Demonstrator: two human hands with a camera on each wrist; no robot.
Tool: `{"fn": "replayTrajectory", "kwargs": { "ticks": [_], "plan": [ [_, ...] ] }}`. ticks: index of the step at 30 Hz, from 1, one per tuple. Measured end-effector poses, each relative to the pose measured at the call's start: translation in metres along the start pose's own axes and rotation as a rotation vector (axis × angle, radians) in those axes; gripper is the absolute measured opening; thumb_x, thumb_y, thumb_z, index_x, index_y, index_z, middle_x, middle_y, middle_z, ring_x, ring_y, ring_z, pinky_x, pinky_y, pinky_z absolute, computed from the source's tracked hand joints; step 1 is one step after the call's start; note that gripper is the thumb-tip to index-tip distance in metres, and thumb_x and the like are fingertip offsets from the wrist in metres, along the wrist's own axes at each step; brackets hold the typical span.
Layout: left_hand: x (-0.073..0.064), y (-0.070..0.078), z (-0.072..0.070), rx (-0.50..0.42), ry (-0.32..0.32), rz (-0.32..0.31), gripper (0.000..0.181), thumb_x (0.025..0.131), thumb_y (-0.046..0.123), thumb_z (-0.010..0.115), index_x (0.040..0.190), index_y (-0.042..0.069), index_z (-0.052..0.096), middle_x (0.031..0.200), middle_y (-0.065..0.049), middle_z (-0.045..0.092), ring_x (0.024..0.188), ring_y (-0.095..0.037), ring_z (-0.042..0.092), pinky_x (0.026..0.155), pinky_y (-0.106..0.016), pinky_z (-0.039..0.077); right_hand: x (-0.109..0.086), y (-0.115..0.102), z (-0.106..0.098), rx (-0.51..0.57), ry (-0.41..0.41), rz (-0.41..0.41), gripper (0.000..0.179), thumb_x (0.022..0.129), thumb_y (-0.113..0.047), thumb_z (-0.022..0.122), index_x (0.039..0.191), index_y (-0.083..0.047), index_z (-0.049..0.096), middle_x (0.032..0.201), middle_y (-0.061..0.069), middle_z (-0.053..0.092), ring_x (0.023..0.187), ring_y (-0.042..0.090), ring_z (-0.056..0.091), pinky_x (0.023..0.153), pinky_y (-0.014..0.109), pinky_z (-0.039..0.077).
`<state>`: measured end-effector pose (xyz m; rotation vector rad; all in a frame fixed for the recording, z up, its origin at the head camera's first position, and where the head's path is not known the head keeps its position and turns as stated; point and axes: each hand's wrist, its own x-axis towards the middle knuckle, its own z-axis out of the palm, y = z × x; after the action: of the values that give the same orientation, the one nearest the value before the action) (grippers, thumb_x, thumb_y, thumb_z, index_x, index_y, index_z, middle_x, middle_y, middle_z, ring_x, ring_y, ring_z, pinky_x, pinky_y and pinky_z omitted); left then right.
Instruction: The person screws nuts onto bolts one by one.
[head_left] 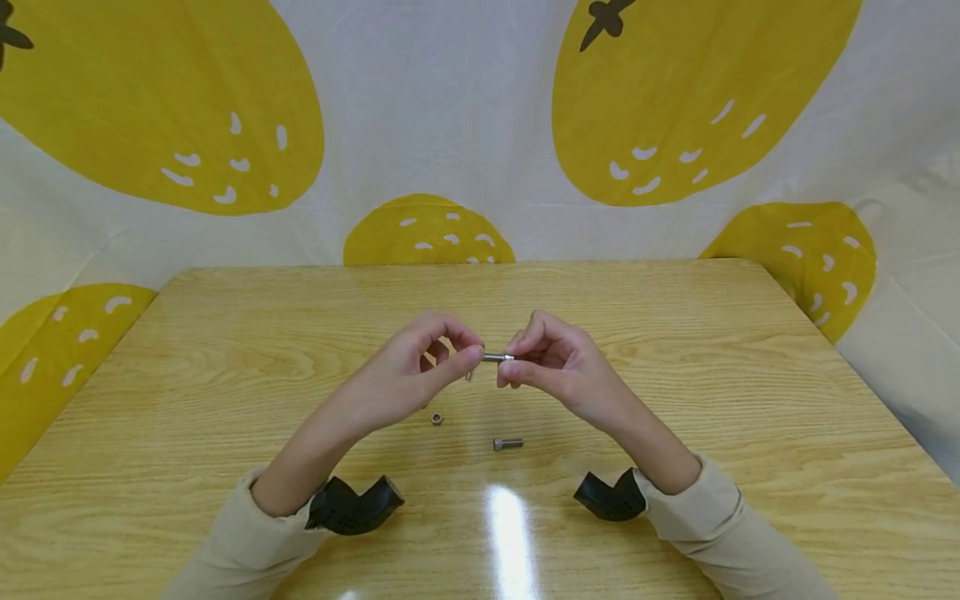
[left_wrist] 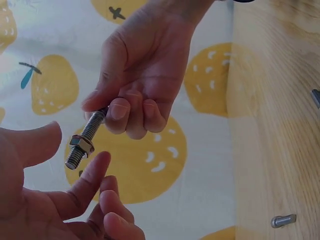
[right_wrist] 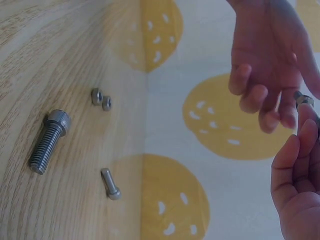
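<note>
Right grip: your right grip (head_left: pixel 572 368), thumb and fingers together, is pinching the held bolt (left_wrist: pixel 92 126) at its head end.
Left grip: your left grip (head_left: pixel 401 371) has thumb and forefinger spread on either side of the bolt's free tip. From the head they seem to meet the bolt; the left wrist view shows a gap.
Held bolt: raised over the bench (head_left: pixel 225 400), roughly midway between its left and right edges, between your two hands.
Threaded nut: the left wrist view makes plain a nut (left_wrist: pixel 81 143) around the bolt near its free tip; from the head it is too small to make out surely.
Loose pieces: the right wrist view shows most, all lying on the bench: a thick socket-head bolt (right_wrist: pixel 47 140), a smaller bolt (right_wrist: pixel 110 185), and a pair of nuts (right_wrist: pixel 101 100) side by side. The left wrist view shows only one bolt there.
Bench edges: only the head view gives you the far edge and both far corners, with patterned cloth (head_left: pixel 442 100) beyond. The near edge is cut off.
Hidden: your right fingers cover most of the held bolt's head. From the head, your left hand partly covers the smaller bolt and all but a sliver of one loose nut.
</note>
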<state>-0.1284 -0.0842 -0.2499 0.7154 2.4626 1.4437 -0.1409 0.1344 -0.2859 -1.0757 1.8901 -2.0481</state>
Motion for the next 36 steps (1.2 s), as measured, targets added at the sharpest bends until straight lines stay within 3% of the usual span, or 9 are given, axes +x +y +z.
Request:
{"fn": "replayTrajectory", "kwargs": {
  "ticks": [6, 10, 14, 17, 21, 24, 27, 32, 36],
  "plan": [
    [0.0011, -0.0006, 0.0013, 0.034, -0.017, -0.056, 0.029, 0.097, 0.033, 0.048, 0.091, 0.008, 0.062, 0.100, -0.007, 0.054, 0.085, -0.023, 0.049, 0.067, -0.031, 0.043, 0.0002, 0.0001, 0.0002, 0.010, -0.002, -0.002, 0.015, 0.089, -0.015, 0.061, 0.089, -0.006, 0.049, 0.088, -0.005, 0.064, 0.081, 0.010, 0.064, 0.072, 0.025, 0.053],
    [-0.0003, 0.0002, 0.0008, 0.000, -0.012, -0.023, 0.015, 0.094, 0.023, 0.056, 0.098, 0.008, 0.057, 0.098, -0.007, 0.053, 0.079, -0.022, 0.047, 0.064, -0.030, 0.042, 0.0004, -0.0006, 0.0003, 0.008, -0.003, 0.002, 0.017, 0.089, -0.015, 0.061, 0.089, -0.004, 0.048, 0.089, -0.004, 0.064, 0.081, 0.010, 0.063, 0.073, 0.025, 0.053],
    [-0.0010, 0.0015, 0.0000, -0.017, 0.006, 0.026, 0.026, 0.088, 0.017, 0.065, 0.110, 0.009, 0.053, 0.104, -0.007, 0.053, 0.081, -0.021, 0.045, 0.066, -0.028, 0.041, 0.0003, -0.0012, 0.0005, 0.005, 0.003, 0.014, 0.015, 0.089, -0.015, 0.062, 0.089, -0.006, 0.049, 0.089, -0.004, 0.063, 0.080, 0.010, 0.063, 0.072, 0.025, 0.053],
    [-0.0005, 0.0017, 0.0002, -0.001, 0.002, 0.018, 0.026, 0.090, 0.022, 0.062, 0.110, 0.008, 0.054, 0.105, -0.008, 0.051, 0.082, -0.021, 0.046, 0.065, -0.027, 0.042, 0.0001, -0.0007, 0.0003, 0.001, -0.001, 0.010, 0.013, 0.089, -0.014, 0.061, 0.089, -0.007, 0.050, 0.089, -0.004, 0.063, 0.081, 0.010, 0.063, 0.073, 0.026, 0.053],
    [0.0006, 0.0004, 0.0012, 0.029, -0.014, -0.033, 0.027, 0.096, 0.032, 0.050, 0.098, 0.007, 0.059, 0.102, -0.009, 0.052, 0.085, -0.022, 0.049, 0.066, -0.030, 0.043, -0.0001, 0.0001, 0.0003, 0.002, -0.007, 0.002, 0.012, 0.089, -0.013, 0.061, 0.089, -0.008, 0.050, 0.089, -0.004, 0.063, 0.082, 0.010, 0.064, 0.074, 0.026, 0.054],
    [0.0004, 0.0005, 0.0018, 0.020, -0.025, -0.055, 0.026, 0.097, 0.031, 0.048, 0.093, 0.007, 0.058, 0.097, -0.008, 0.053, 0.080, -0.022, 0.049, 0.065, -0.030, 0.043, -0.0001, 0.0002, 0.0004, 0.001, -0.008, -0.001, 0.013, 0.089, -0.013, 0.061, 0.089, -0.007, 0.050, 0.090, -0.004, 0.063, 0.082, 0.010, 0.064, 0.074, 0.026, 0.053],
    [-0.0008, 0.0013, 0.0012, -0.012, -0.020, -0.035, 0.016, 0.094, 0.023, 0.055, 0.099, 0.007, 0.055, 0.097, -0.008, 0.053, 0.074, -0.021, 0.046, 0.061, -0.029, 0.042, 0.0001, 0.0000, 0.0006, -0.003, -0.006, 0.006, 0.012, 0.089, -0.013, 0.061, 0.089, -0.007, 0.050, 0.089, -0.004, 0.063, 0.081, 0.010, 0.063, 0.073, 0.025, 0.053],
    [-0.0011, 0.0022, 0.0001, -0.025, 0.001, 0.010, 0.026, 0.092, 0.021, 0.059, 0.114, 0.008, 0.052, 0.108, -0.008, 0.052, 0.083, -0.022, 0.047, 0.068, -0.031, 0.044, 0.0002, -0.0003, 0.0009, -0.008, -0.001, 0.017, 0.012, 0.089, -0.013, 0.061, 0.088, -0.009, 0.050, 0.089, -0.004, 0.063, 0.081, 0.011, 0.063, 0.073, 0.025, 0.053],
    [-0.0001, 0.0013, 0.0010, 0.017, -0.009, -0.021, 0.026, 0.096, 0.030, 0.051, 0.104, 0.007, 0.058, 0.104, -0.009, 0.052, 0.086, -0.022, 0.050, 0.068, -0.031, 0.045, 0.0002, -0.0004, 0.0011, -0.002, -0.003, 0.011, 0.014, 0.089, -0.014, 0.061, 0.089, -0.005, 0.050, 0.089, -0.004, 0.063, 0.081, 0.010, 0.064, 0.073, 0.025, 0.053]
  ]
}}
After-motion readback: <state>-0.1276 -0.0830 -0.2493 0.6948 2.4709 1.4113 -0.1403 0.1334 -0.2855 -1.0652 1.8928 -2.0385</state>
